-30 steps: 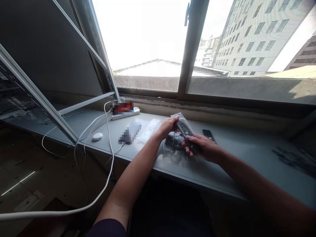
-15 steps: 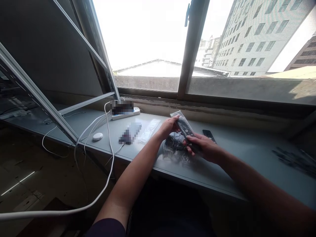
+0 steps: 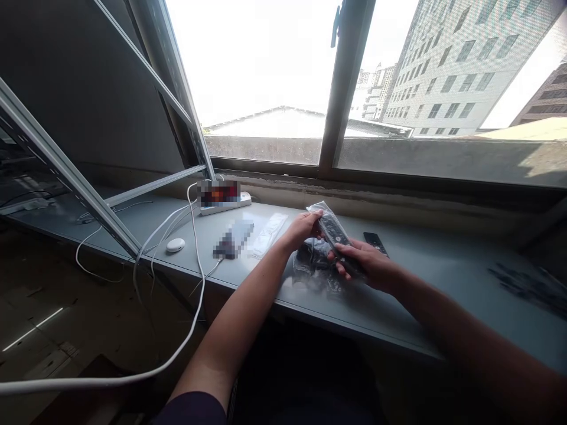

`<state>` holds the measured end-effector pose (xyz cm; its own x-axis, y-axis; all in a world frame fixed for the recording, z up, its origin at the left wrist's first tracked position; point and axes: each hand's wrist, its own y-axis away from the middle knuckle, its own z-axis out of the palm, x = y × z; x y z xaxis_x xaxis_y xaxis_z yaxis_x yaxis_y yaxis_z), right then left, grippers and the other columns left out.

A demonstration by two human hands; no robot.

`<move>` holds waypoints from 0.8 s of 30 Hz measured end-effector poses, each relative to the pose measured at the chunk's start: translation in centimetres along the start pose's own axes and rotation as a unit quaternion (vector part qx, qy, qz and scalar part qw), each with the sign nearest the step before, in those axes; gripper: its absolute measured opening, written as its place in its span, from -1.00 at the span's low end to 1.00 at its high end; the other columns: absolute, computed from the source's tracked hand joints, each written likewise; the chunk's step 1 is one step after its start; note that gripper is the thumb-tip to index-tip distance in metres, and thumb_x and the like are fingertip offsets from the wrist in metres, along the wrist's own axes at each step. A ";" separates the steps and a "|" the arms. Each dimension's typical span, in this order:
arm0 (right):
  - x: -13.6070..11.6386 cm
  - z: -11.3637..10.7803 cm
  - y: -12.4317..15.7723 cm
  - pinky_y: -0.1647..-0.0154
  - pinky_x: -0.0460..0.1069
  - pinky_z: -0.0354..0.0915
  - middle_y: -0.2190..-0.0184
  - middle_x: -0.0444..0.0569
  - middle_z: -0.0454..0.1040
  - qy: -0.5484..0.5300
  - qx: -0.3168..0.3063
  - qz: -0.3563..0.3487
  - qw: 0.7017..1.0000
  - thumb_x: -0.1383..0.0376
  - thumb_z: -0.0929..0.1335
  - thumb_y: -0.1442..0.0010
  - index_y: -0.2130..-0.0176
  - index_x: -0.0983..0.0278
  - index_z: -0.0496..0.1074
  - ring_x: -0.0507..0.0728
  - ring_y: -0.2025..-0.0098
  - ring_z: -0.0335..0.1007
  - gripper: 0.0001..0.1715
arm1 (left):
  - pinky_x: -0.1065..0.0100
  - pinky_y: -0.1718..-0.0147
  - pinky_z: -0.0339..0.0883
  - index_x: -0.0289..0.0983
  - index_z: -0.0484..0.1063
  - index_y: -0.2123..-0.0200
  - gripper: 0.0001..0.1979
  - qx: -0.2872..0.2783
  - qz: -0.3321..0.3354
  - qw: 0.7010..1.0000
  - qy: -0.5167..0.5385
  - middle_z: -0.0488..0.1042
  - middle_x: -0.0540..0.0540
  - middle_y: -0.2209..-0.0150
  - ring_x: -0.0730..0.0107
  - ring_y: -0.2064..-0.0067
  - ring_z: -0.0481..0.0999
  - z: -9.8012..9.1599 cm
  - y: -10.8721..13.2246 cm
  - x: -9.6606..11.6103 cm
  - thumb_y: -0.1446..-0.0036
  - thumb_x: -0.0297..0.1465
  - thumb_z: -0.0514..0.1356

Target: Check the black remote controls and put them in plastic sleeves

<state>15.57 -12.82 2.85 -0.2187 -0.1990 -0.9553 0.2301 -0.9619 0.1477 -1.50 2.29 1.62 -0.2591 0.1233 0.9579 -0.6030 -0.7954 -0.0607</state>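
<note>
A dark remote control [image 3: 333,229] in a clear plastic sleeve is tilted up off the table between my hands. My left hand [image 3: 305,229] pinches the sleeve near its upper end. Lower down, my right hand [image 3: 365,262] grips the remote, thumb on its button face and fingers beneath. Under my hands lies a clear bag with dark contents [image 3: 312,260], partly hidden; I cannot make out what is in it. A second dark remote control [image 3: 374,242], without a visible sleeve, rests behind my right hand.
Left of my hands are flat clear plastic sleeves [image 3: 269,235], a blurred-out device [image 3: 233,239] with a cable, a white round object [image 3: 175,245] and a power strip [image 3: 225,203]. A white cable [image 3: 201,283] hangs across the table edge. Metal frame bars [image 3: 66,159] slant at left. Dark items [image 3: 527,286] lie far right.
The sleeved remote control has turned slightly in my hands, and its upper end has shifted a little. Both hands keep their hold almost in place.
</note>
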 end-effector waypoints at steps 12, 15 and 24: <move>0.2 -0.1 0.0 0.47 -0.12 0.47 0.45 0.01 0.61 0.014 -0.005 0.011 1.000 -0.02 0.64 -0.29 0.15 0.33 0.62 0.04 0.50 0.48 -0.52 | 0.40 0.47 0.34 -0.31 0.49 0.39 -0.46 0.005 -0.014 1.000 -0.020 0.53 -0.12 0.50 0.45 0.53 0.48 0.2 0.5 0.5 -0.31 0.07 0.39; 0.2 -0.2 0.0 0.46 -0.11 0.48 0.44 0.02 0.61 0.014 -0.004 0.009 1.000 -0.01 0.63 -0.30 0.16 0.33 0.62 0.05 0.49 0.49 -0.54 | 0.39 0.47 0.34 -0.31 0.49 0.38 -0.46 0.005 -0.016 1.000 -0.020 0.54 -0.13 0.50 0.44 0.52 0.48 0.2 0.5 0.5 -0.32 0.06 0.39; 0.4 -0.5 -0.1 0.45 -0.11 0.48 0.43 0.01 0.61 0.021 -0.006 0.013 1.000 0.01 0.60 -0.36 0.14 0.33 0.61 0.05 0.48 0.49 -0.57 | 0.40 0.48 0.35 -0.31 0.48 0.38 -0.47 0.003 -0.015 1.000 -0.015 0.54 -0.11 0.50 0.45 0.53 0.48 0.0 0.3 0.2 -0.32 0.04 0.40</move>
<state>15.90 -12.67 2.34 -0.1723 -0.2147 -0.9614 0.2456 -0.9545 0.1692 -1.72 2.09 1.78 -0.2187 0.1290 0.9672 -0.6053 -0.7954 -0.0308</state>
